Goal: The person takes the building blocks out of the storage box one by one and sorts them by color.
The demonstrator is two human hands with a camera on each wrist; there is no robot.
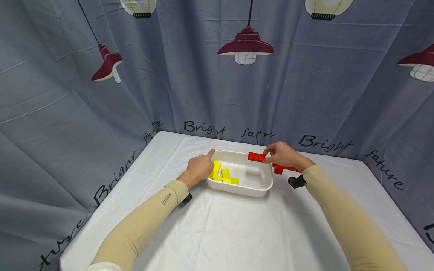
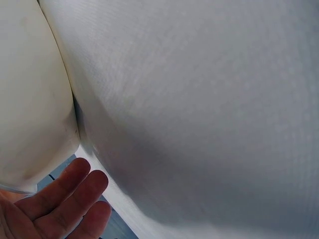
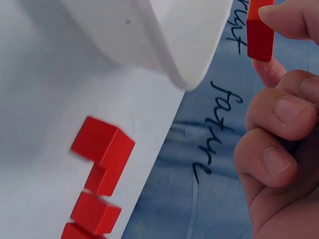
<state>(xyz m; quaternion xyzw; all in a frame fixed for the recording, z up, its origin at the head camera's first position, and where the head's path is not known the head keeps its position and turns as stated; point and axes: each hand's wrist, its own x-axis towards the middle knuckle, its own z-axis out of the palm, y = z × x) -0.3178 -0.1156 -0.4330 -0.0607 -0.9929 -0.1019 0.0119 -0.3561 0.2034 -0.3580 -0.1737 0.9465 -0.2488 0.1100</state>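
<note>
My left hand (image 1: 200, 167) is at the left end of a white plastic tub (image 1: 244, 191), one finger reaching along its rim. Three of its fingers (image 2: 79, 199) look extended outside the tub wall in the left wrist view; its thumb is hidden. Over the tub's back right rim, my right hand (image 1: 284, 154) pinches a red rectangular block (image 1: 256, 157) by its end between thumb and finger. Its other fingers are curled. Several yellow blocks (image 1: 225, 173) lie at the left inside the tub.
More red blocks (image 1: 278, 168), one L-shaped (image 3: 102, 149), lie on the white tablecloth (image 1: 237, 233) just right of the tub. A grey curtain (image 1: 203, 86) with printed lamps hangs behind the table's back edge. Dark wrist-camera mounts (image 1: 296, 182) protrude beneath the sleeves.
</note>
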